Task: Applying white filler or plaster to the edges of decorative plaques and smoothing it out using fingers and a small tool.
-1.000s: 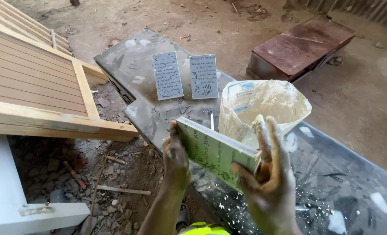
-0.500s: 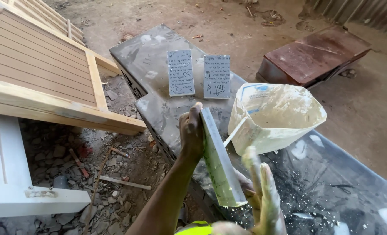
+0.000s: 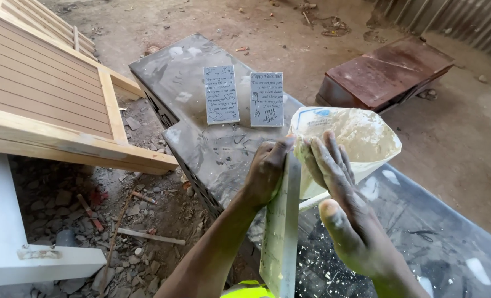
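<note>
I hold a thin pale slab [image 3: 281,232] upright on its edge in front of me. My left hand [image 3: 267,168] grips its top corner from the left. Coated in pale paste, my right hand [image 3: 342,204] lies flat against the slab's right face with fingers spread. Just behind the hands stands a white bucket [image 3: 361,143] holding cream-coloured paste. Two small grey inscribed plaques [image 3: 221,95] [image 3: 267,99] lie side by side further back on the dusty grey worktop [image 3: 212,149].
A wooden slatted frame [image 3: 41,105] leans at the left over rubble and a white board [image 3: 13,243]. A rusty metal box [image 3: 383,72] sits at the back right on the dirt floor. A dark splattered sheet [image 3: 433,237] covers the right foreground.
The slab has been turned from lying flat across both hands to standing on edge. My right hand moved from under it to flat against its right face.
</note>
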